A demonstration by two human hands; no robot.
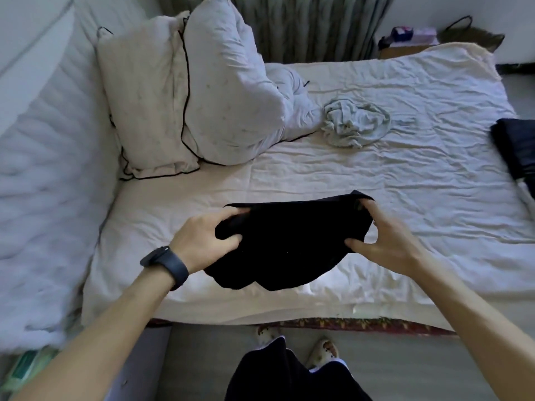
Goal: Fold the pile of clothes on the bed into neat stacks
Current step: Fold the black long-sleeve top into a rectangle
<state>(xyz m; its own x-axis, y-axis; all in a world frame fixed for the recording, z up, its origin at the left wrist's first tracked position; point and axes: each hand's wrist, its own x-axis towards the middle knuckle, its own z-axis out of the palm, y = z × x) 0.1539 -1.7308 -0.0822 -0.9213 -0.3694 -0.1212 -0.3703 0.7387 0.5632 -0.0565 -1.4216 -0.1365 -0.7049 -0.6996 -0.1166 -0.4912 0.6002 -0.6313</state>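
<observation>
A wide bed (pixel 405 175) lies under the fingers (pixel 231 213), its white sheet wrinkled all over. Up and left of the fingers two pillows lean together: a cream pillow (pixel 147 111) edged with black piping and a white pillow (pixel 228 88) beside it. Further left runs white quilted padding (pixel 43 175), rising along the bed's side. Straight beyond the fingers, past the bed's far edge, a grey-green curtain (pixel 304 24) hangs in folds. Right of it stands a pale wall (pixel 419 10), with a brown box (pixel 405 50) and a bag (pixel 474 39) near the bed's far corner. Below the fingers a red patterned mattress edge (pixel 362 324) shows under the sheet, then grey floor (pixel 202 360). The light is soft and cool.
</observation>
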